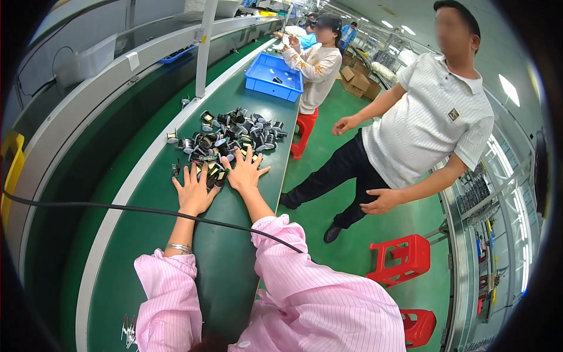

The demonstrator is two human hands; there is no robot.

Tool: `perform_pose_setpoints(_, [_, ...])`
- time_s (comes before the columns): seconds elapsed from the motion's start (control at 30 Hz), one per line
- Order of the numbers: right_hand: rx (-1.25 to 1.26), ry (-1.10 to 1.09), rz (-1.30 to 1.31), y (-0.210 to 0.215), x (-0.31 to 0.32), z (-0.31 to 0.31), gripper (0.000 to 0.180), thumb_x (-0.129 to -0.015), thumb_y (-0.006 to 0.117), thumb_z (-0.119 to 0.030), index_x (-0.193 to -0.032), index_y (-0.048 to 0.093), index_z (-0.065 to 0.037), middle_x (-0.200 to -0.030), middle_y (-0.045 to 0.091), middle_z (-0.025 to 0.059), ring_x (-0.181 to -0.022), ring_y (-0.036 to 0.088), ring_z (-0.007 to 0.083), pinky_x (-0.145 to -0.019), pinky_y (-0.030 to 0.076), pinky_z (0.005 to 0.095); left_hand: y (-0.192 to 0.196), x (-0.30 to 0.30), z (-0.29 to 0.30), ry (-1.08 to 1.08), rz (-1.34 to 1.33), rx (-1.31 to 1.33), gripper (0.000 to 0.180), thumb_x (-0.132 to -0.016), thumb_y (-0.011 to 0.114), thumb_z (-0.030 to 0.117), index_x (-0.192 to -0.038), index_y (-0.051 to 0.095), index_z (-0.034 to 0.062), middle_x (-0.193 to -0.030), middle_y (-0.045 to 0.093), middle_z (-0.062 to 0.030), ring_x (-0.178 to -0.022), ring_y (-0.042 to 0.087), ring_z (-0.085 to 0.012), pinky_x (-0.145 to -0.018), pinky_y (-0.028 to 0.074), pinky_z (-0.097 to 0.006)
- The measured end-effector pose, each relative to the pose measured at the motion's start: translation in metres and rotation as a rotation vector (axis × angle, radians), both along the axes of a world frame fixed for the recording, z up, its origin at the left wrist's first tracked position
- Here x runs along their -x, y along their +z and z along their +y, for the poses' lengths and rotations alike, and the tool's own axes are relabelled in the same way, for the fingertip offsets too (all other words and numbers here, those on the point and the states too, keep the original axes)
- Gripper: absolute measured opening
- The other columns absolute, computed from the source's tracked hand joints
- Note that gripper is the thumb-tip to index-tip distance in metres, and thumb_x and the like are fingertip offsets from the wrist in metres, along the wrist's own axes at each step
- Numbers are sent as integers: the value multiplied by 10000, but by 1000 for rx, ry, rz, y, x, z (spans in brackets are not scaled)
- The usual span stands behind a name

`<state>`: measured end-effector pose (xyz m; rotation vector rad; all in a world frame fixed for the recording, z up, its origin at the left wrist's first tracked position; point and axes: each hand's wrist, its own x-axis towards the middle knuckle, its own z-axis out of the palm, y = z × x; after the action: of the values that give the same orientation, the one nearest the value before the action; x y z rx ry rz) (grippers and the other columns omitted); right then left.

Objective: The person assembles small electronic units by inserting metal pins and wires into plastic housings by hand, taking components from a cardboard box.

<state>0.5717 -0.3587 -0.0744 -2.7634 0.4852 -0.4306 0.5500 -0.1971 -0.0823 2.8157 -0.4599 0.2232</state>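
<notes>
Dozens of small black, grey and yellow component parts (226,136) lie heaped on the smooth dark green tabletop (227,261) in front of you, seen in the head view. Your left hand (194,192) is at the heap's near left edge, palm down, fingers spread, with a few parts between thumb and forefinger. Your right hand (245,171) reaches the near right edge, its fingers fanned wide over the parts; you pinch nothing that shows. A thin black cable (129,207) crosses the view in front of your left wrist, which wears a silver metal bracelet (179,249). Beyond the heap is a rectangular blue plastic tray (271,90) with small dark pieces inside. To your right stands a person in a white short-sleeved shirt (410,126).
</notes>
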Motion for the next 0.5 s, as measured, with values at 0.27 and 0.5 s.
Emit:
perform_pose_setpoints(0.27, [-52,-63,-69,0,-54,-29,659,-924,329,-593,-1414,403,-158,-1520,279,81,-1394,183,398,-1026,67,743,7,-23,-16,-91,-90,54,894,-818,594,515,-1502,153,143,-1545,229,-46,-1411,217,-309,-1060,193,-652])
perform_pose_setpoints(0.5, [-46,-139,-574,-15,-55,-17,301,-914,500,-272,-1088,559,-34,-1198,526,132,-1252,401,319,-1018,186,698,-7,-2,-1,109,-181,96,826,-856,592,399,-1471,194,19,-1544,167,-159,-1435,142,-300,-1096,186,-597])
